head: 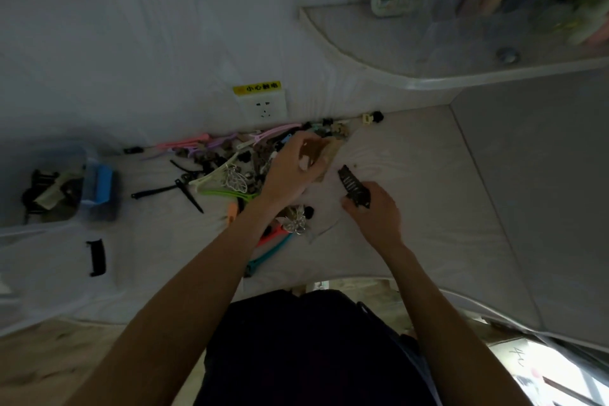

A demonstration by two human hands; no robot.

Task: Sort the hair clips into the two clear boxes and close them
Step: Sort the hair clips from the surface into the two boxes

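A heap of hair clips point(230, 171) in pink, green, black and silver lies on the white desk point(428, 208) by the wall. My left hand point(293, 168) reaches over the heap and grips a beige clip point(331, 150) at its right end. To the right, my right hand point(375, 211) holds a black comb-like clip point(354, 186) just above the desk. Two clear boxes sit at the far left: one point(49, 188) holds black and pale clips, the other point(100, 188) holds a blue piece. Both stand without lids on them.
A black clip point(96, 257) lies alone on a clear lid at the front left. A wall socket point(263, 105) with a yellow label sits behind the heap. A curved shelf point(379, 53) with books hangs above the desk's right side. A grey panel point(534, 191) bounds the right.
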